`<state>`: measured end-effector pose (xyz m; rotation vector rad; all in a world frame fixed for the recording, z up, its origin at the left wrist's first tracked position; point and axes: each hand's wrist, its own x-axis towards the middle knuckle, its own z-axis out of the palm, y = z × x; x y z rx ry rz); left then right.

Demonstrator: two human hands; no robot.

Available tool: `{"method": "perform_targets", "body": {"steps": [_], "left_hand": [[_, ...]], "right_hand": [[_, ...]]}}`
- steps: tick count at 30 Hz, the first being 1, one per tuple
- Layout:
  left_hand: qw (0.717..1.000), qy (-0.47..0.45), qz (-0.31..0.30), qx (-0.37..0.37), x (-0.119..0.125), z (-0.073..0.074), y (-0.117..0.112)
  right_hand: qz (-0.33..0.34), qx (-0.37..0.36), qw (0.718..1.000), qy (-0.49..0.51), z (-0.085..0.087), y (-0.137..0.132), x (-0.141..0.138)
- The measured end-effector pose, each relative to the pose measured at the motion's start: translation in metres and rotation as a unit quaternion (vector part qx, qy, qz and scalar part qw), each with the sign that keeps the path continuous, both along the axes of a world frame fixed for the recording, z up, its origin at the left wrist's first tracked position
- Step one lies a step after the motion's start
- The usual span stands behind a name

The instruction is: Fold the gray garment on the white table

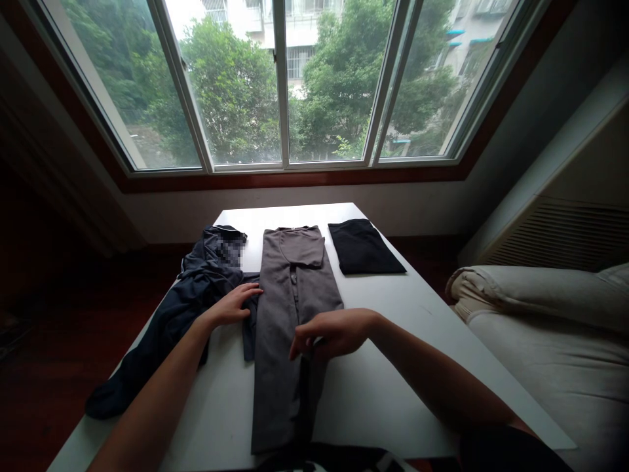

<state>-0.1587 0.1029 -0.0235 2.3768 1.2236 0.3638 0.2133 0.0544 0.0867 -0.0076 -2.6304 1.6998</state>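
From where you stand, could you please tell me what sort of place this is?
Probably a room in a home: a sofa, clothes on a white table, and a wide window facing trees.

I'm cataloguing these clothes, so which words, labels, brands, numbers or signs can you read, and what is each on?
None can be read.
Dark blue garment, left: pixelated patch, unreadable.
Dark cloth, bottom edge: pale marks, cut off; can't tell if lettering.
Grey garment and black folded cloth: no legible text.
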Motion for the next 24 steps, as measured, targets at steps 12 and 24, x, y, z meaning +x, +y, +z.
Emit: {"method": "perform_targets", "body": {"steps": [12, 24], "left_hand": [[1.000, 0.000, 0.003, 0.001, -0.001, -0.005, 0.004], [1.000, -0.005, 0.007, 0.012, 0.001, -0.003, 0.001]], "right_hand": [[0.034, 0.010, 0.992, -0.121, -0.058, -0.009, -0.039], [-0.141, 0.126, 0.981, -0.048, -0.093, -0.038, -0.059]]}}
